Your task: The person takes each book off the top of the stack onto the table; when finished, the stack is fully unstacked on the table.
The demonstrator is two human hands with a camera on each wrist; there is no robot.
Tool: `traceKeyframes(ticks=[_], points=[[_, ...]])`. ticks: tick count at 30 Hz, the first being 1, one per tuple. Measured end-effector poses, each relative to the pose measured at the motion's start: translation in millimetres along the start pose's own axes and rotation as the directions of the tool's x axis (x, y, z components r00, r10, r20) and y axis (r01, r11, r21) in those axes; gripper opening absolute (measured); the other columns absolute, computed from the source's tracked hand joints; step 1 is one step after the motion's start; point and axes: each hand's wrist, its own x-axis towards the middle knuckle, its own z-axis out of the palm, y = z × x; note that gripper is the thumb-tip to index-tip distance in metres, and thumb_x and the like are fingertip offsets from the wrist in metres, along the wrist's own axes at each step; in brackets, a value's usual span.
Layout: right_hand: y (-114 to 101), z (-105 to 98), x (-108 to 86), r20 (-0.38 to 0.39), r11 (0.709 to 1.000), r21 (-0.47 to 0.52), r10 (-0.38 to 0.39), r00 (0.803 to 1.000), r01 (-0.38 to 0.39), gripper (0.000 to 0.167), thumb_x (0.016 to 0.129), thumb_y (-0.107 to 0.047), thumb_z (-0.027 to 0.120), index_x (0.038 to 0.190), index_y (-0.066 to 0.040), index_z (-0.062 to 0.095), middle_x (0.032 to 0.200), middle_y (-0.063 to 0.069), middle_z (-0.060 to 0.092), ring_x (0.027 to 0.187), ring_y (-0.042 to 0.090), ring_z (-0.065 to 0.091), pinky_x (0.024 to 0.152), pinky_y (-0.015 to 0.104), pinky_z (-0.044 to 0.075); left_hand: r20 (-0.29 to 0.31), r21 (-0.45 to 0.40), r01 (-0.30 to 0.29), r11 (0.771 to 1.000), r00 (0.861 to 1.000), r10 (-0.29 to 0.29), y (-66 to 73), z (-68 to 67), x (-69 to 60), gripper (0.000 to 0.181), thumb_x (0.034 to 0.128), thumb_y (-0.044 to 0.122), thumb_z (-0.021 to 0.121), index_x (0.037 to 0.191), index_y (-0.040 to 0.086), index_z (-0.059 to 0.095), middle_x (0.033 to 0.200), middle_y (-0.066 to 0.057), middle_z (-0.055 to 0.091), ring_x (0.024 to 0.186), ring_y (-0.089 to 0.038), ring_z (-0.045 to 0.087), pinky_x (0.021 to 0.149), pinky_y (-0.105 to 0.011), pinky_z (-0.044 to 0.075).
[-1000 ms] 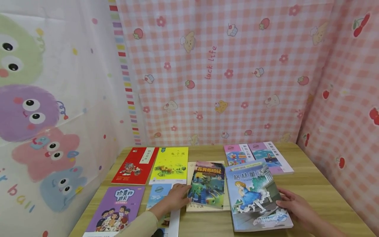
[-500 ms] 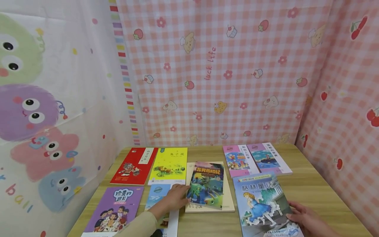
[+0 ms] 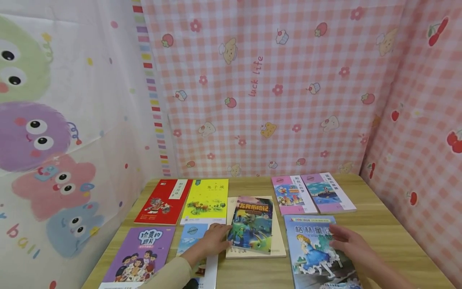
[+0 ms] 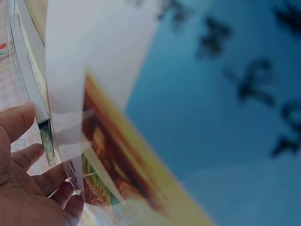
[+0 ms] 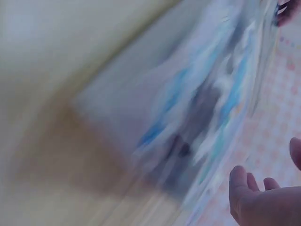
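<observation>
A storybook with a girl in a blue dress [image 3: 312, 261] lies flat at the table's front right. Over its upper right part hovers my right hand [image 3: 350, 245], fingers loosely extended and holding nothing; in the right wrist view that hand [image 5: 263, 202] appears apart from the blurred book [image 5: 178, 113]. My left hand [image 3: 214, 241] lies over the right side of a blue-covered book [image 3: 190, 241], its fingertips at the left edge of a dinosaur book [image 3: 252, 226]. That book rests slightly askew on a larger cream book [image 3: 278, 237]. Relaxed, spread left fingers [image 4: 49, 181] show in the left wrist view.
Red [image 3: 162, 202] and yellow [image 3: 205, 200] books lie at the back left, a purple book [image 3: 142, 255] in front of them. Two pink-edged books [image 3: 292, 194] sit at the back right. Patterned curtains [image 3: 270, 100] enclose the wooden table [image 3: 382, 224].
The blue-dress storybook has moved right and toward the front, and my right hand has let go of it, shifting left over its cover. My left hand has stayed by the dinosaur book.
</observation>
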Motion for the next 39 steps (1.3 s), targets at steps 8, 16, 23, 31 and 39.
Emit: traceKeyframes(ticks=[8,16,23,31,39], points=[[-39,66,35.2,0.01,0.987,0.153,-0.046,0.999,0.044,0.058,0.097,-0.004,0.06,0.148,0.007,0.035,0.144,0.03,0.044,0.13,0.045,0.046,0.1,0.052,0.045,-0.006,-0.011,0.001,1.0,1.0,-0.001,-0.5,0.2,-0.6,0.055,0.0965,0.026,0.064,0.144,0.004,0.049,0.142,-0.016,0.051,0.138,-0.039,0.033,0.11,-0.059,0.03],[-49,106,63.3,-0.02,0.965,0.263,-0.002,1.0,0.007,0.059,0.094,0.001,0.059,0.147,0.01,0.035,0.143,0.033,0.043,0.131,0.048,0.043,0.102,0.051,0.044,-0.008,-0.018,0.017,1.0,1.0,-0.018,-0.1,-1.0,-1.0,0.057,0.0967,0.027,0.065,0.144,0.0,0.048,0.143,-0.019,0.049,0.139,-0.04,0.032,0.111,-0.058,0.029],[-52,124,64.6,0.008,0.94,0.341,0.001,1.0,-0.004,0.061,0.093,0.002,0.059,0.146,0.015,0.03,0.139,0.037,0.044,0.123,0.048,0.05,0.097,0.051,0.048,-0.014,-0.027,-0.008,1.0,1.0,0.008,-1.2,-2.5,-2.2,0.055,0.0964,0.026,0.065,0.142,-0.001,0.049,0.141,-0.02,0.05,0.138,-0.041,0.034,0.11,-0.059,0.029],[-54,131,62.6,0.023,0.927,0.371,0.043,0.999,-0.049,0.063,0.091,0.003,0.06,0.145,0.016,0.029,0.136,0.039,0.044,0.122,0.049,0.051,0.099,0.053,0.047,-0.076,-0.178,-0.011,0.984,0.997,-0.002,-9.2,-11.6,1.0,0.062,0.0904,0.025,0.075,0.144,0.006,0.05,0.147,-0.021,0.044,0.137,-0.045,0.033,0.105,-0.063,0.034],[-56,132,65.0,0.014,0.919,0.392,0.044,0.999,-0.046,0.063,0.092,0.003,0.06,0.145,0.017,0.029,0.135,0.04,0.044,0.122,0.05,0.05,0.098,0.053,0.048,-0.015,0.012,-0.014,1.0,1.0,0.014,-24.1,-30.7,13.4,0.061,0.0911,0.034,0.072,0.145,0.014,0.052,0.155,-0.026,0.029,0.146,-0.047,0.016,0.113,-0.066,0.013]])
